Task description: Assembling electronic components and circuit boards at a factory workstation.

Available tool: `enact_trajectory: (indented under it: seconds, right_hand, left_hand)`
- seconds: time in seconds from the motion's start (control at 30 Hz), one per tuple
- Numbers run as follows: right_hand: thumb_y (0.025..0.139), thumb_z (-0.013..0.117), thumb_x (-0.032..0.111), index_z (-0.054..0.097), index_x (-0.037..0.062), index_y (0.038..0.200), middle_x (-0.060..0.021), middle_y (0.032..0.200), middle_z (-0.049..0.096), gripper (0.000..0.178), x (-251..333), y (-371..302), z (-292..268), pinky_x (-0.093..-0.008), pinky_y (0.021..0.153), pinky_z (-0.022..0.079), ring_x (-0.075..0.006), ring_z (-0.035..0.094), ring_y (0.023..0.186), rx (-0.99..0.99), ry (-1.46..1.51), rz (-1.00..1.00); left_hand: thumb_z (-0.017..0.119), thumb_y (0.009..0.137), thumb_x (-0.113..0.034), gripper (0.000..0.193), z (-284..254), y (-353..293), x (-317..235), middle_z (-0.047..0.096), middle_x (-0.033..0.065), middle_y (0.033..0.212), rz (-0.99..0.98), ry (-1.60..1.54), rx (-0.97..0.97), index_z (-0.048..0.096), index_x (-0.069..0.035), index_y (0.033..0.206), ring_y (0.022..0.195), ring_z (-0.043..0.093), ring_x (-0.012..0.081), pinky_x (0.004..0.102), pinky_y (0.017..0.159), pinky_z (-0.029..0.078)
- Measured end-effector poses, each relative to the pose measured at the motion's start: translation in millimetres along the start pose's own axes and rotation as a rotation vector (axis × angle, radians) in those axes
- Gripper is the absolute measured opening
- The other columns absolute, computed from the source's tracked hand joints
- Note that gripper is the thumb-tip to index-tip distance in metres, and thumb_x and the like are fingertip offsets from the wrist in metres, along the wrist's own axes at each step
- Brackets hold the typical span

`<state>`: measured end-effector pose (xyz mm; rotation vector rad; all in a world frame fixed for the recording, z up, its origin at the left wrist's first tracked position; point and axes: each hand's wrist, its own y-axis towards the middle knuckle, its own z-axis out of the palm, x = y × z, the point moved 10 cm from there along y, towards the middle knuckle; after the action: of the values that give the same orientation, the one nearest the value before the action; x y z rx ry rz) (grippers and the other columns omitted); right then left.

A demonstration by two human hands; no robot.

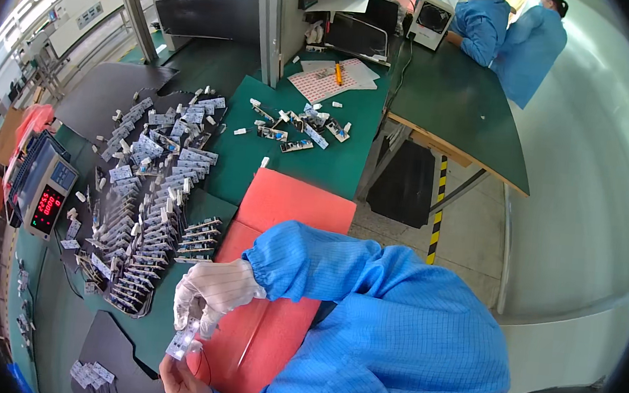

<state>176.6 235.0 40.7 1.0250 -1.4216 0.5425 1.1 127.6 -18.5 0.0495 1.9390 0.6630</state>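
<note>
A small white circuit board (181,340) with dark components is held between both hands, above the edge of a red mat (284,201). My right hand (214,296), in a white glove, comes in from the right and pinches the board's upper end. From below, my bare left hand (182,383) is closed on the lower end. A thin dark wire hangs beside the board. Just beyond the right hand, a row of similar boards (198,239) stands on edge. Further left, many more boards with white connectors (137,256) lie in rows and heaps on a dark mat.
A scale (47,195) with a red display stands at the far left. Loose boards (296,147) lie on the green table behind, near patterned sheets (317,84) and an orange tool (339,73). More boards (92,374) lie lower left. Two people in blue (483,24) work at the back.
</note>
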Motion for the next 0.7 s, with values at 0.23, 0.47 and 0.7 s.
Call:
enact_trajectory:
  seconds: [0.23, 0.47, 0.7]
  right_hand:
    - [0.064, 0.079, 0.011, 0.067, 0.0044, 0.097, -0.0089, 0.087, 0.065, 0.035, 5.6, 2.0, 5.1, -0.0299, 0.065, 0.053, -0.0176, 0.064, 0.074, 0.036, -0.032, -0.062]
    - [0.063, 0.078, 0.007, 0.067, 0.0049, 0.095, -0.0083, 0.086, 0.066, 0.033, 0.4, 1.9, 5.4, -0.0282, 0.062, 0.053, -0.0174, 0.065, 0.071, 0.021, -0.016, -0.068]
    - [0.063, 0.078, 0.004, 0.067, 0.0053, 0.096, -0.0077, 0.087, 0.066, 0.036, 5.3, 1.1, 1.9, -0.0275, 0.061, 0.053, -0.0156, 0.065, 0.070, 0.009, 0.041, -0.064]
  left_hand:
    - [0.051, 0.091, 0.002, 0.020, 4.9, -1.8, -2.4, 0.063, 0.0127, 0.094, -0.056, -0.057, 0.031, 0.055, 0.007, 0.110, 0.083, 0.059, 0.0171, 0.0286, 0.076, 0.049]
    - [0.052, 0.090, 0.002, 0.020, 3.4, -2.5, 2.4, 0.063, 0.0117, 0.093, -0.080, -0.047, 0.002, 0.055, 0.007, 0.109, 0.083, 0.060, 0.0171, 0.0287, 0.076, 0.050]
    - [0.054, 0.089, 0.002, 0.018, 2.8, -1.9, 2.5, 0.063, 0.0107, 0.091, -0.065, -0.046, 0.006, 0.057, 0.007, 0.106, 0.081, 0.060, 0.0169, 0.0278, 0.074, 0.050]
